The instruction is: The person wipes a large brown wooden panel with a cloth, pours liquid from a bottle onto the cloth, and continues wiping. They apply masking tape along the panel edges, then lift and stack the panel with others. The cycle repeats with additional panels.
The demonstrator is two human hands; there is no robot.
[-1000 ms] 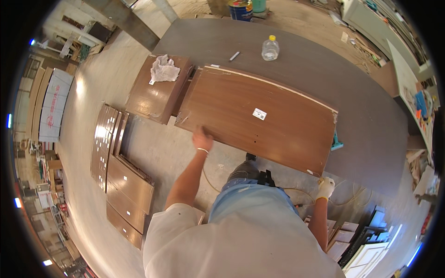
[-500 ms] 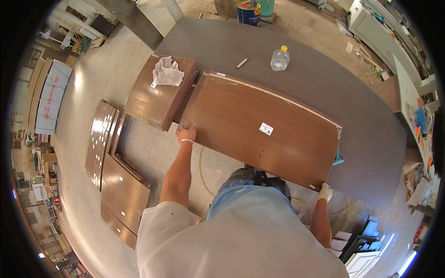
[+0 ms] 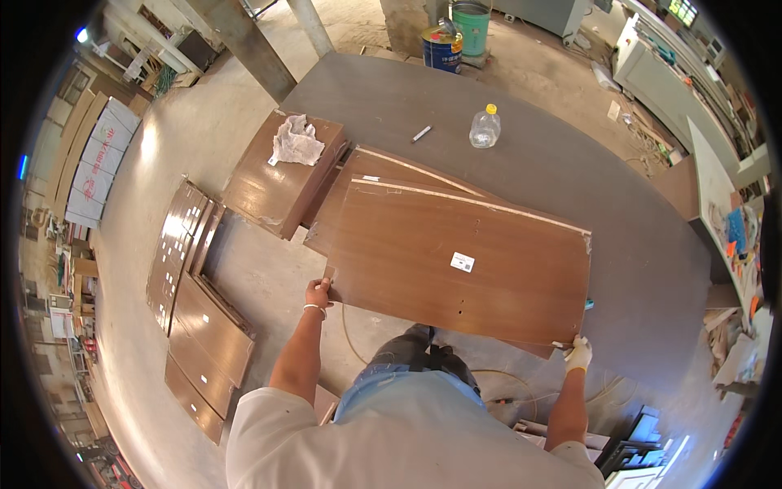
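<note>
A wide brown wooden panel [image 3: 407,236] with a small white label spans the space between my hands, tilted slightly over the grey table [image 3: 562,179]. My left hand [image 3: 318,293], bare with a white band at the wrist, is closed on its near left corner. At the near right corner, my right hand [image 3: 578,354] in a pale glove grips the edge; its fingertips are partly hidden. Beneath lies another brown panel [image 3: 356,169], showing along the far and left sides. To the left, a stack of brown panels [image 3: 269,167] carries a crumpled rag [image 3: 297,140].
A clear bottle with a yellow cap [image 3: 485,129] and a marker [image 3: 421,134] are on the table. Brown panels [image 3: 213,326] stand low at the left. A hose [image 3: 521,383] crosses the floor near my legs. A cluttered bench [image 3: 707,175] is at the right.
The top panel has come toward me and turned, lifting off the one below, which now shows. My left hand has moved nearer my body with it; my right hand stays at its corner, slightly lower.
</note>
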